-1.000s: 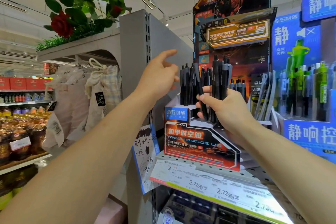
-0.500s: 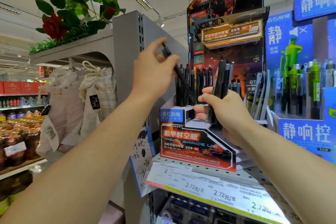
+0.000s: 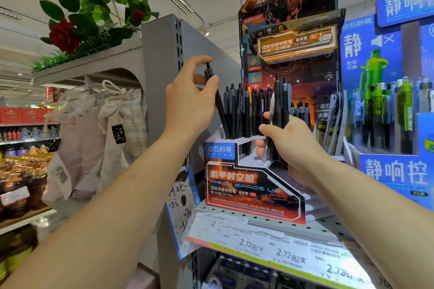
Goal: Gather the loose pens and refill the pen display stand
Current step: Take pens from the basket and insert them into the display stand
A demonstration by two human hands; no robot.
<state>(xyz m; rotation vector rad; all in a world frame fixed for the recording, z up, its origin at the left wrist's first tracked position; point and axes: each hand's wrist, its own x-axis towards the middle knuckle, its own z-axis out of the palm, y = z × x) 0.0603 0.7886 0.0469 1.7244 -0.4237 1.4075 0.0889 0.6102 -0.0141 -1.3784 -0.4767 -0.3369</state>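
spot: shop shelf point(image 3: 270, 223)
left hand point(image 3: 190, 101): pinched one black pen point(image 3: 217, 101)
right hand point(image 3: 296, 145): gripped pen bundle point(image 3: 280, 105)
next: probably seat it in stand point(image 3: 253, 185)

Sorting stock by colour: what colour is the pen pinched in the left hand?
Black, seen in the head view: the pen in the left hand.

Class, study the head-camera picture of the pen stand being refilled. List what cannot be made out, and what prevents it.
- Lower tip of the single pen pinched by the left hand: hidden behind the pen display stand.
- Number of pens in the bundle: right hand covers them.
- Small print on the price strip: too small, blurred.
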